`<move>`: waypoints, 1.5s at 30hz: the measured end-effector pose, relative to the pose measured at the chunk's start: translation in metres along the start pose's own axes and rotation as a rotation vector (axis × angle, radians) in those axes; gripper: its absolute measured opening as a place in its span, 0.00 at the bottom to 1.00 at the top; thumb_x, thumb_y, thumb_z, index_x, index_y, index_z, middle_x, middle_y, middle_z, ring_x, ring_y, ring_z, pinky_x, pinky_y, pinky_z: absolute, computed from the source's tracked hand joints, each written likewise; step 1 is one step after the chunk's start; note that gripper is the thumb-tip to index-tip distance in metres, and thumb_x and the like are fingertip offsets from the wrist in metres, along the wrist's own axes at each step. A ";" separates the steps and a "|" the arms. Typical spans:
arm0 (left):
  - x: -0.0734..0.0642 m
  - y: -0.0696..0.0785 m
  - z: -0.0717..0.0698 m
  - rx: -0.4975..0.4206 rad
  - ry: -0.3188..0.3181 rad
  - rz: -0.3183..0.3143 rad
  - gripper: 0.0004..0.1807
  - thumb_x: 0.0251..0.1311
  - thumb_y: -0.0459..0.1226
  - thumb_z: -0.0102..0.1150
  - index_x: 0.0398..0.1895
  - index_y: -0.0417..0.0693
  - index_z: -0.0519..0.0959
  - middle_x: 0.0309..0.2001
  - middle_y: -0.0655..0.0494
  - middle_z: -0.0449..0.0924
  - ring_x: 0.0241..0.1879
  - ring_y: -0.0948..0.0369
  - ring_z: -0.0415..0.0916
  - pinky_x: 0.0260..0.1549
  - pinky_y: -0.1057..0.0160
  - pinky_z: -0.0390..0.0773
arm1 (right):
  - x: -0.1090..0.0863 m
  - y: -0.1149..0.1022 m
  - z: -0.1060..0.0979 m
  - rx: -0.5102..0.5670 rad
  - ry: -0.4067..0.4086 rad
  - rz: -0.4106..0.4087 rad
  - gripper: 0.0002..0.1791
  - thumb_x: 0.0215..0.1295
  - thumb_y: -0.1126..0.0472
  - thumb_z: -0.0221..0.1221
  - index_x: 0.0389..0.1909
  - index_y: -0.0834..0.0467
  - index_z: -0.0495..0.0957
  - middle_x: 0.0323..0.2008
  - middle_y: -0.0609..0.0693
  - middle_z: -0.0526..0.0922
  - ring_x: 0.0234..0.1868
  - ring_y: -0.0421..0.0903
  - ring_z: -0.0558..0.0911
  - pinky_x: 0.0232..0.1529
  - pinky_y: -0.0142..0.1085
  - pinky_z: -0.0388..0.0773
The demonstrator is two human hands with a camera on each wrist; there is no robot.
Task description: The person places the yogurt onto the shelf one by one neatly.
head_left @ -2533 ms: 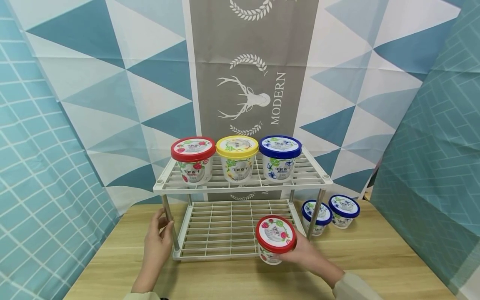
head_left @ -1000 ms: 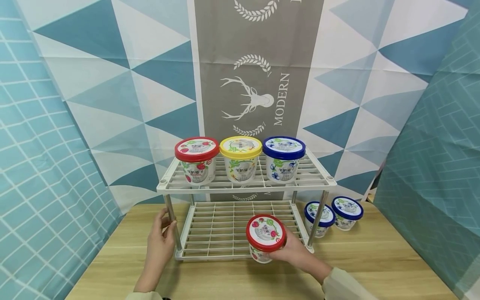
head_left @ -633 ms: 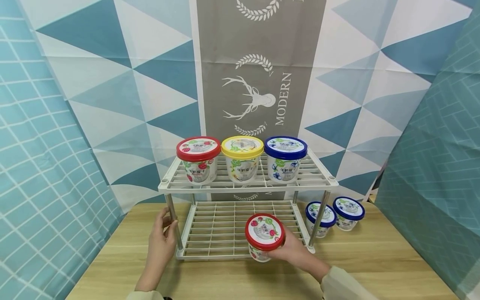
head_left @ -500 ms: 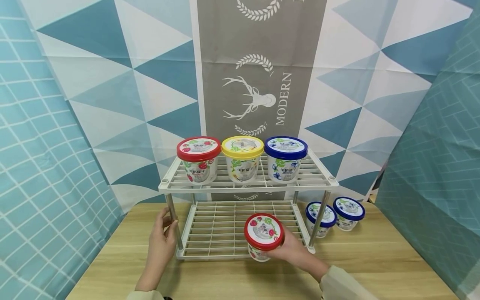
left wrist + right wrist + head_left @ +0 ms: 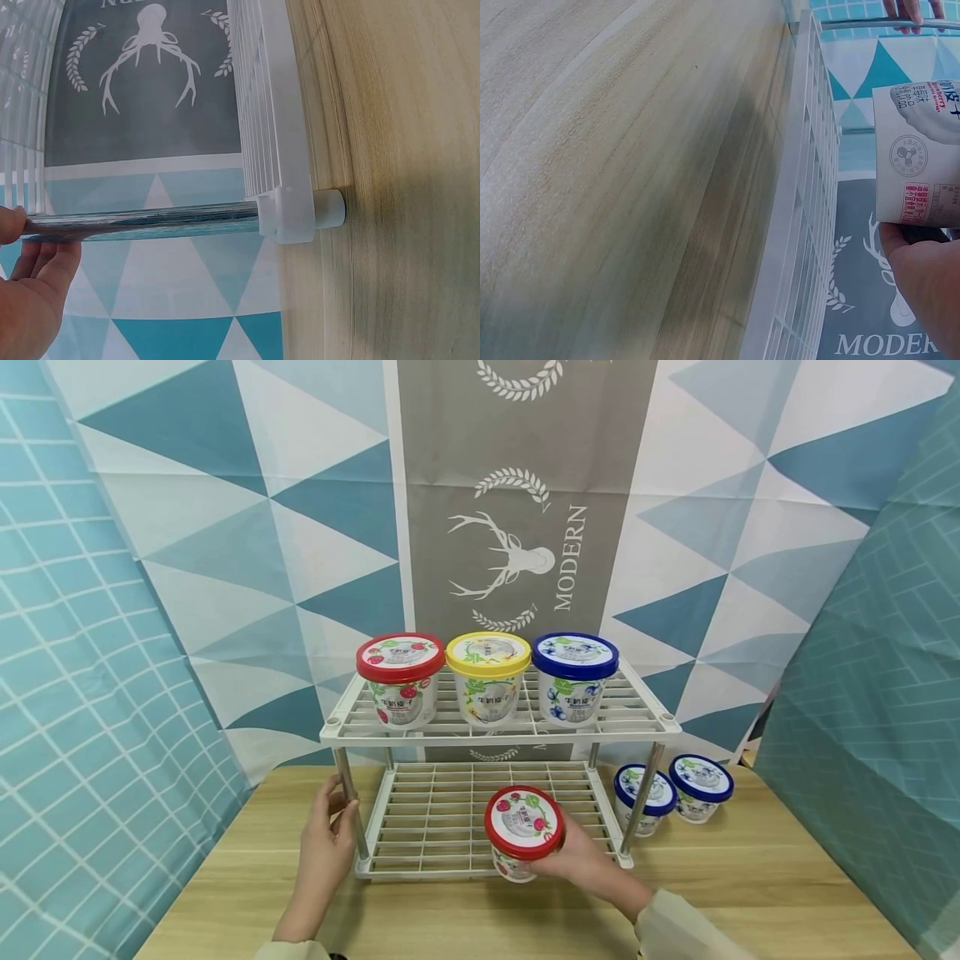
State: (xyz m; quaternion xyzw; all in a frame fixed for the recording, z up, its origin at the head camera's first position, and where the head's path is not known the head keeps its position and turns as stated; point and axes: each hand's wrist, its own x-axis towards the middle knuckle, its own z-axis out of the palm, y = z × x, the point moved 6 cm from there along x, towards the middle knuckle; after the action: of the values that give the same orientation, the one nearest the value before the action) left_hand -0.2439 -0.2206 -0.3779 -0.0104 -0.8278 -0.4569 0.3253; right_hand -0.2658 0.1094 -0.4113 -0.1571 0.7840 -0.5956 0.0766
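My right hand grips a white tub with a red lid, printed with strawberries, over the front of the rack's lower shelf. The right wrist view shows the tub's printed side held off the shelf, with a thumb at its base. My left hand pinches the front left metal post of the white two-tier rack between thumb and fingers. On the upper shelf stand a red-lidded tub, a yellow-lidded tub and a blue-lidded tub, side by side.
Two more blue-lidded tubs stand on the wooden table to the right of the rack. The front right post rises close to my right hand. Patterned cloth hangs behind and at both sides.
The right hand has carried the red-lidded tub leftward along the front of the lower shelf. My left hand keeps its hold on the post, and the head view has shifted slightly.
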 end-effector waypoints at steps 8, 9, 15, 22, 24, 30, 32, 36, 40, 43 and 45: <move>0.000 -0.002 -0.001 -0.009 -0.003 -0.009 0.23 0.63 0.24 0.50 0.61 0.38 0.63 0.44 0.41 0.76 0.43 0.66 0.72 0.42 0.93 0.66 | 0.001 0.002 0.005 0.001 -0.003 -0.020 0.48 0.40 0.61 0.75 0.64 0.58 0.60 0.56 0.57 0.74 0.57 0.53 0.73 0.55 0.43 0.78; 0.000 -0.002 -0.001 -0.009 -0.003 -0.012 0.23 0.63 0.24 0.50 0.61 0.38 0.63 0.44 0.41 0.76 0.43 0.67 0.71 0.42 0.93 0.66 | 0.001 0.002 0.005 -0.014 0.001 -0.026 0.48 0.40 0.60 0.75 0.63 0.59 0.61 0.55 0.57 0.74 0.57 0.53 0.74 0.55 0.42 0.78; 0.000 0.000 0.000 -0.015 -0.009 -0.002 0.23 0.63 0.24 0.49 0.61 0.37 0.63 0.44 0.40 0.75 0.44 0.56 0.74 0.42 0.94 0.65 | 0.005 0.001 0.008 0.008 -0.010 -0.021 0.49 0.38 0.61 0.75 0.64 0.57 0.61 0.56 0.55 0.74 0.58 0.52 0.73 0.56 0.45 0.77; 0.000 0.000 0.001 -0.022 -0.015 -0.004 0.23 0.63 0.24 0.49 0.61 0.36 0.62 0.44 0.39 0.75 0.46 0.47 0.74 0.42 0.94 0.64 | 0.009 -0.002 0.015 0.087 -0.070 -0.029 0.48 0.40 0.63 0.75 0.65 0.52 0.61 0.57 0.53 0.74 0.58 0.50 0.73 0.56 0.40 0.78; -0.001 0.000 0.001 -0.019 -0.017 -0.003 0.23 0.63 0.24 0.49 0.61 0.36 0.63 0.44 0.39 0.75 0.46 0.48 0.74 0.42 0.94 0.64 | 0.010 -0.002 0.015 0.075 -0.068 -0.029 0.49 0.40 0.61 0.75 0.65 0.51 0.60 0.57 0.53 0.74 0.58 0.50 0.73 0.56 0.40 0.77; -0.001 0.001 0.000 -0.014 -0.018 0.012 0.22 0.64 0.25 0.49 0.61 0.36 0.62 0.44 0.39 0.74 0.46 0.47 0.75 0.42 0.94 0.64 | 0.010 -0.002 0.016 0.009 -0.031 0.004 0.52 0.38 0.59 0.76 0.66 0.54 0.58 0.59 0.54 0.72 0.59 0.53 0.72 0.57 0.47 0.77; -0.001 0.001 0.000 -0.017 -0.015 0.013 0.22 0.63 0.25 0.49 0.61 0.36 0.63 0.44 0.39 0.74 0.46 0.47 0.75 0.42 0.94 0.64 | 0.010 -0.002 0.016 -0.004 -0.021 0.010 0.53 0.38 0.59 0.76 0.66 0.55 0.58 0.59 0.55 0.72 0.59 0.54 0.72 0.57 0.48 0.76; 0.000 0.000 0.000 -0.012 -0.013 0.008 0.22 0.63 0.24 0.49 0.61 0.36 0.63 0.44 0.39 0.75 0.46 0.47 0.75 0.43 0.90 0.70 | 0.011 -0.003 0.018 0.003 -0.026 0.012 0.52 0.37 0.58 0.76 0.66 0.53 0.59 0.58 0.53 0.73 0.59 0.52 0.72 0.57 0.47 0.77; -0.001 0.001 0.000 0.007 -0.017 0.012 0.22 0.63 0.25 0.49 0.61 0.37 0.63 0.44 0.39 0.75 0.46 0.47 0.75 0.47 0.67 0.81 | 0.012 -0.004 0.021 0.039 -0.041 0.002 0.50 0.38 0.60 0.76 0.65 0.52 0.60 0.57 0.53 0.73 0.59 0.51 0.72 0.56 0.44 0.78; -0.001 0.001 0.000 0.005 -0.017 0.016 0.22 0.63 0.25 0.49 0.61 0.37 0.62 0.44 0.39 0.74 0.46 0.46 0.75 0.46 0.73 0.80 | 0.014 -0.004 0.022 0.039 -0.038 0.005 0.51 0.37 0.60 0.76 0.65 0.53 0.60 0.58 0.54 0.73 0.59 0.52 0.72 0.57 0.45 0.78; -0.001 0.000 0.000 -0.002 -0.014 0.016 0.22 0.63 0.25 0.49 0.61 0.36 0.63 0.44 0.39 0.74 0.46 0.47 0.75 0.45 0.85 0.74 | 0.015 -0.003 0.022 0.007 -0.025 0.014 0.52 0.37 0.59 0.76 0.65 0.54 0.59 0.58 0.54 0.73 0.59 0.53 0.72 0.56 0.47 0.77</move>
State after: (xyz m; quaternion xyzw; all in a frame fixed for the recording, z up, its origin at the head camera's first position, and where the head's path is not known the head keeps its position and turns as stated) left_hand -0.2434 -0.2205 -0.3781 -0.0203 -0.8294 -0.4552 0.3232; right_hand -0.2724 0.0834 -0.4134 -0.1588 0.7822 -0.5956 0.0910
